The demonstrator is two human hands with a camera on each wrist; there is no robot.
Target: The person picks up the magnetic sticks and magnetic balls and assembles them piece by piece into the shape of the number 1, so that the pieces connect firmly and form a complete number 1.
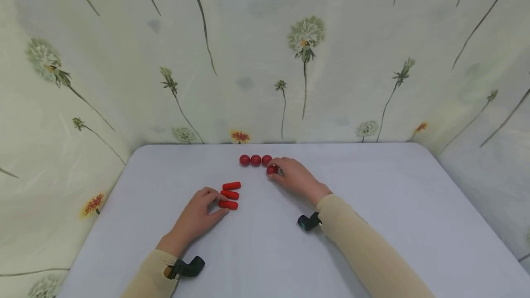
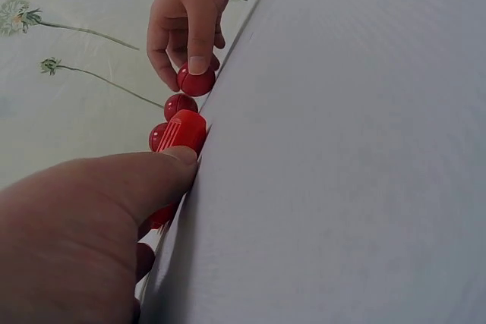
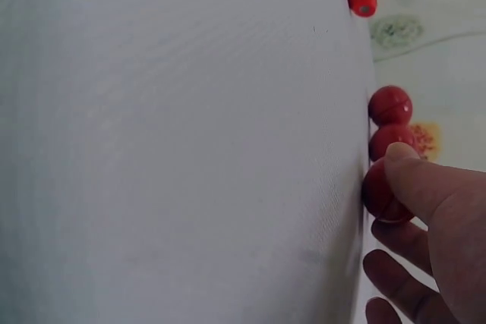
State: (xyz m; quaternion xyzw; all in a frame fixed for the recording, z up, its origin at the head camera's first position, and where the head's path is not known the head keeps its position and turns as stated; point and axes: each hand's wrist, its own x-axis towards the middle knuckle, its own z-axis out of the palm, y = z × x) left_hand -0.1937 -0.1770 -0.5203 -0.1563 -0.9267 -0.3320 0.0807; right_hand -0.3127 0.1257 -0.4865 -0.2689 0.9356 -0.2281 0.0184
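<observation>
In the head view, three short red rods (image 1: 231,186) lie roughly parallel, one nearer than another. My left hand (image 1: 200,214) pinches the left end of the nearest rod (image 1: 230,205) between thumb and fingers. The left wrist view shows grooves on a red rod (image 2: 186,131) by the thumb. Farther back, three shiny red balls (image 1: 256,160) stand in a row, side by side. At the row's right end my right hand (image 1: 297,177) grips another red ball (image 1: 272,169), just in front of the last one. The right wrist view has the thumb on this ball (image 3: 382,193).
Both hands work over a white tabletop (image 1: 265,252). Its far edge runs just behind the balls, against a curtain-like cloth (image 1: 248,49) printed with dandelions. A dark wrist camera (image 1: 190,266) sits on the left wrist, another (image 1: 308,222) on the right.
</observation>
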